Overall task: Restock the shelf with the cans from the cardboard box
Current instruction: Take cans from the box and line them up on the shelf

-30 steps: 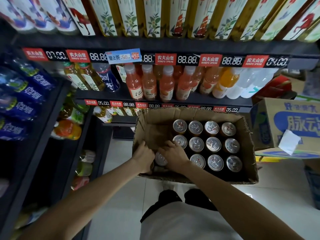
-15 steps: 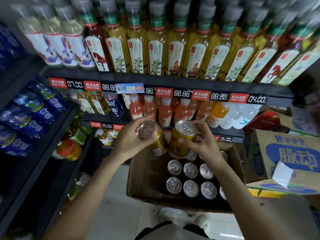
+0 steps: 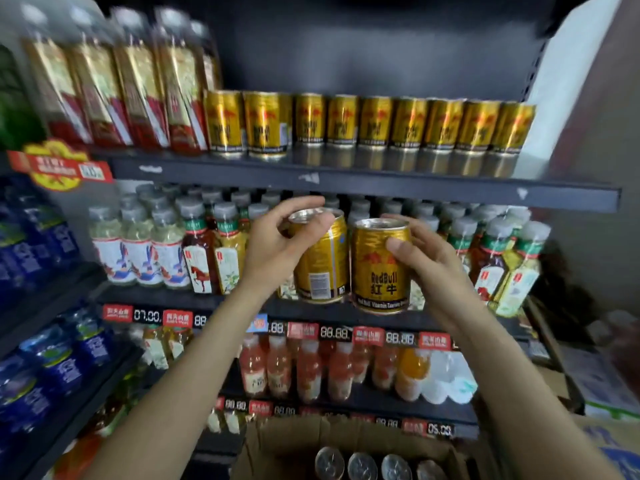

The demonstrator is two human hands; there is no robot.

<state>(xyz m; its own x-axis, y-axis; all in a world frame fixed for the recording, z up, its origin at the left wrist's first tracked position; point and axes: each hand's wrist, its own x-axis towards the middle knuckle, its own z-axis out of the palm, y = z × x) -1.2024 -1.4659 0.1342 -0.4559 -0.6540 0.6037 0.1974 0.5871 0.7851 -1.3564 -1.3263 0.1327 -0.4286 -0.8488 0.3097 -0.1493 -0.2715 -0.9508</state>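
You've lifted two Red Bull cans toward the top shelf (image 3: 346, 183); left hand (image 3: 277, 251) and right hand (image 3: 433, 261) each grip one. Cans remain in the cardboard box (image 3: 277, 452).

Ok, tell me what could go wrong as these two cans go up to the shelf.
1. The left hand holds its tilted can near the rim; it might slip.
2. The two held cans are almost touching; the right hand's can could knock the other.
3. The gold row already fills the shelf front; pushing in could topple cans.
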